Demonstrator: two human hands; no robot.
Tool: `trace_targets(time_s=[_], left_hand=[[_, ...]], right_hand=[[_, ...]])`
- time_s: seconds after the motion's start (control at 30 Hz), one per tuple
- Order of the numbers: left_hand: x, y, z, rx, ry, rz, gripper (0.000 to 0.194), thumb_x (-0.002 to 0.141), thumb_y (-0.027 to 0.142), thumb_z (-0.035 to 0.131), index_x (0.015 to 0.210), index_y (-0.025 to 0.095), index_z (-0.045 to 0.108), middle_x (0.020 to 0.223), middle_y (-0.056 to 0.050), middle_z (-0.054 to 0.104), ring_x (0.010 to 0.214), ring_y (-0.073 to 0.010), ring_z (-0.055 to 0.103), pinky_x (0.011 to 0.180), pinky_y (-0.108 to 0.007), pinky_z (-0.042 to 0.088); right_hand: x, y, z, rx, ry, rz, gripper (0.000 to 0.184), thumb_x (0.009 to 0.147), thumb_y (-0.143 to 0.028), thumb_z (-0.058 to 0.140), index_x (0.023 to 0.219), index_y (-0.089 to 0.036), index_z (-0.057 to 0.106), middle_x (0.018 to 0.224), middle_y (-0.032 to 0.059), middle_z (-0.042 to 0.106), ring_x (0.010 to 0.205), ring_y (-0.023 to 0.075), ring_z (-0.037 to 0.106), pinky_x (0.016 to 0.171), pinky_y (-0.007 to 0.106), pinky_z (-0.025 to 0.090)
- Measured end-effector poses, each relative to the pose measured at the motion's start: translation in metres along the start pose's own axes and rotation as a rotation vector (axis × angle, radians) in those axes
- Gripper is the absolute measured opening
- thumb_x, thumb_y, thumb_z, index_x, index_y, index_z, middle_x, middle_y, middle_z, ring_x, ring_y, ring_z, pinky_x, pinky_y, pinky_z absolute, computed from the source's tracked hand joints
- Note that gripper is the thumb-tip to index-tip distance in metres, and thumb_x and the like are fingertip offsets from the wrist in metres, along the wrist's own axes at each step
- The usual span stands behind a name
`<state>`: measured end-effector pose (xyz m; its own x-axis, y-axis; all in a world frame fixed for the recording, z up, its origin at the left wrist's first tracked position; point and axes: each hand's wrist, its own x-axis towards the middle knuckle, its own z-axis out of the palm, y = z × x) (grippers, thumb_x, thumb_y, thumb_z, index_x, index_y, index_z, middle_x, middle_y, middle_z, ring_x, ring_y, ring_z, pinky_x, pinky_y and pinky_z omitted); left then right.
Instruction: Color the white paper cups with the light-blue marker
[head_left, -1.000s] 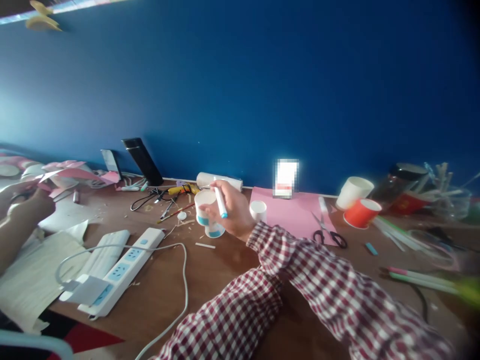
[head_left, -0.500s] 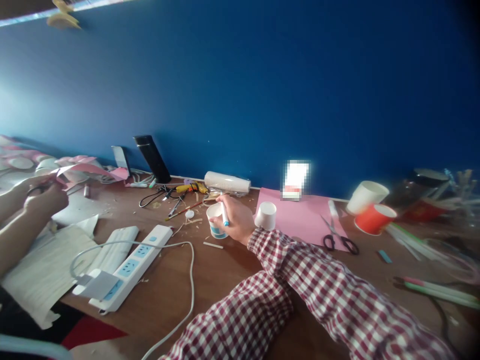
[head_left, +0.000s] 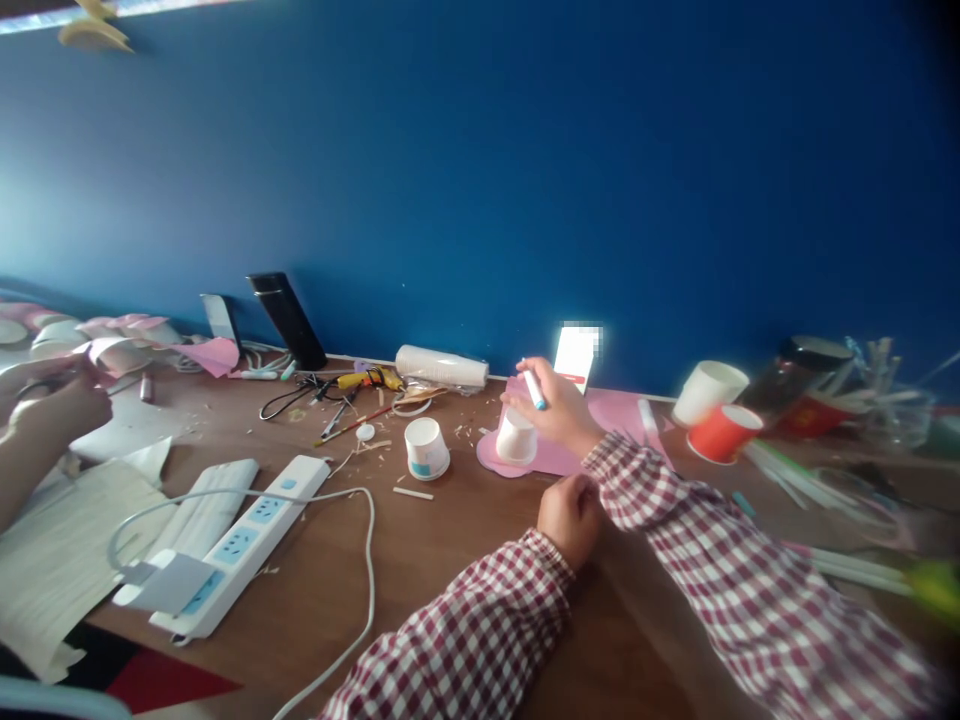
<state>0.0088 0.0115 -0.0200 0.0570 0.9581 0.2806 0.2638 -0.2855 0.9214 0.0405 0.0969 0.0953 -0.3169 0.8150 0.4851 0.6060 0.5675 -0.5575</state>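
Observation:
My right hand (head_left: 559, 408) is closed around a white marker with a blue tip (head_left: 533, 389). Its fingers rest on a small white cup (head_left: 516, 438) standing upside down on a pink paper sheet (head_left: 555, 458). My left hand (head_left: 570, 515) lies on the brown table (head_left: 442, 560) in a loose fist, just in front of my right wrist, with nothing visible in it. A white paper cup with blue bands (head_left: 426, 447) stands alone to the left of the pink sheet, apart from both hands.
A white power strip (head_left: 240, 540) with a looping cable (head_left: 360, 600) lies front left. Another person's hands (head_left: 52, 400) work at the far left. A red cup (head_left: 716, 432), a white cup (head_left: 709, 388), a lit phone (head_left: 576, 355) and a white roll (head_left: 441, 366) line the blue wall.
My right hand let go of the blue-banded cup and moved right to the small white cup, still holding the marker. My left hand has come into view.

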Motion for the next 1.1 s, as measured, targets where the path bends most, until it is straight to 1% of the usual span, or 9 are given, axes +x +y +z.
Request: trace_targets(time_s=[0.07, 0.27, 0.4, 0.47, 0.53, 0.63, 0.73, 0.9, 1.1], left_hand=[[-0.001, -0.001, 0.000, 0.002, -0.003, 0.049, 0.016, 0.079, 0.007, 0.053, 0.071, 0.018, 0.061, 0.072, -0.003, 0.066, 0.072, -0.0185, 0.062, 0.072, -0.032, 0.051], [-0.003, 0.001, -0.002, 0.035, 0.069, 0.085, 0.014, 0.077, 0.008, 0.050, 0.074, 0.020, 0.057, 0.074, -0.004, 0.067, 0.071, -0.0191, 0.061, 0.070, -0.031, 0.050], [-0.003, 0.005, -0.006, 0.040, 0.297, 0.100, 0.017, 0.083, 0.012, 0.047, 0.095, 0.019, 0.057, 0.088, -0.006, 0.065, 0.080, -0.0192, 0.062, 0.077, -0.034, 0.051], [0.000, 0.006, -0.011, 0.069, 0.480, 0.164, 0.031, 0.085, 0.018, 0.052, 0.116, 0.017, 0.051, 0.107, -0.012, 0.061, 0.097, -0.0223, 0.061, 0.088, -0.039, 0.050], [0.006, 0.004, -0.016, 0.146, 0.563, 0.188, 0.051, 0.083, 0.026, 0.061, 0.129, 0.014, 0.042, 0.125, -0.019, 0.053, 0.120, -0.0295, 0.052, 0.102, -0.049, 0.043], [0.016, -0.005, -0.024, 0.222, 0.492, 0.098, 0.083, 0.074, 0.036, 0.074, 0.142, 0.015, 0.030, 0.141, -0.023, 0.042, 0.137, -0.0370, 0.038, 0.109, -0.056, 0.035], [0.022, -0.014, -0.031, 0.272, 0.337, -0.031, 0.097, 0.066, 0.039, 0.080, 0.145, 0.017, 0.028, 0.139, -0.022, 0.049, 0.137, -0.0406, 0.040, 0.108, -0.061, 0.034], [0.025, -0.012, -0.040, 0.341, 0.203, -0.043, 0.083, 0.070, 0.039, 0.078, 0.139, 0.020, 0.037, 0.127, -0.017, 0.062, 0.117, -0.0359, 0.059, 0.100, -0.055, 0.043], [0.028, -0.002, -0.043, 0.371, 0.251, -0.105, 0.060, 0.074, 0.031, 0.073, 0.127, 0.022, 0.047, 0.117, -0.013, 0.066, 0.110, -0.0314, 0.063, 0.093, -0.048, 0.049]], right_hand=[[-0.008, 0.012, 0.003, -0.069, -0.073, 0.030, 0.044, 0.083, -0.045, 0.068, 0.117, -0.021, 0.054, 0.098, 0.0083, 0.072, 0.080, 0.0253, 0.068, 0.066, 0.033, 0.048], [-0.022, 0.022, 0.019, -0.054, -0.098, -0.038, 0.046, 0.078, -0.032, 0.073, 0.118, -0.019, 0.054, 0.110, 0.0107, 0.070, 0.090, 0.0261, 0.068, 0.075, 0.036, 0.049], [-0.019, 0.022, -0.002, 0.070, -0.012, -0.003, 0.041, 0.080, -0.033, 0.070, 0.116, -0.020, 0.055, 0.103, 0.0087, 0.070, 0.084, 0.0241, 0.067, 0.073, 0.036, 0.051], [-0.021, 0.025, -0.020, 0.099, 0.041, 0.030, 0.041, 0.080, -0.036, 0.070, 0.115, -0.021, 0.055, 0.105, 0.0083, 0.069, 0.086, 0.0246, 0.066, 0.073, 0.036, 0.051], [-0.027, 0.031, -0.037, 0.094, 0.107, 0.060, 0.040, 0.081, -0.038, 0.070, 0.114, -0.021, 0.056, 0.108, 0.0091, 0.069, 0.091, 0.0261, 0.067, 0.074, 0.036, 0.051], [-0.040, 0.041, -0.051, 0.085, 0.154, 0.080, 0.039, 0.080, -0.040, 0.072, 0.112, -0.023, 0.057, 0.106, 0.0086, 0.069, 0.091, 0.0267, 0.067, 0.074, 0.037, 0.053], [-0.053, 0.046, -0.053, 0.089, 0.161, 0.108, 0.040, 0.081, -0.043, 0.071, 0.113, -0.024, 0.056, 0.105, 0.0091, 0.070, 0.088, 0.0272, 0.067, 0.073, 0.039, 0.054], [-0.062, 0.045, -0.047, 0.121, 0.142, 0.134, 0.044, 0.082, -0.047, 0.070, 0.115, -0.022, 0.055, 0.106, 0.0091, 0.070, 0.090, 0.0267, 0.067, 0.077, 0.040, 0.054], [-0.070, 0.044, -0.051, 0.193, 0.239, 0.127, 0.046, 0.083, -0.047, 0.070, 0.117, -0.022, 0.054, 0.118, 0.0110, 0.067, 0.106, 0.0278, 0.064, 0.088, 0.043, 0.052]])
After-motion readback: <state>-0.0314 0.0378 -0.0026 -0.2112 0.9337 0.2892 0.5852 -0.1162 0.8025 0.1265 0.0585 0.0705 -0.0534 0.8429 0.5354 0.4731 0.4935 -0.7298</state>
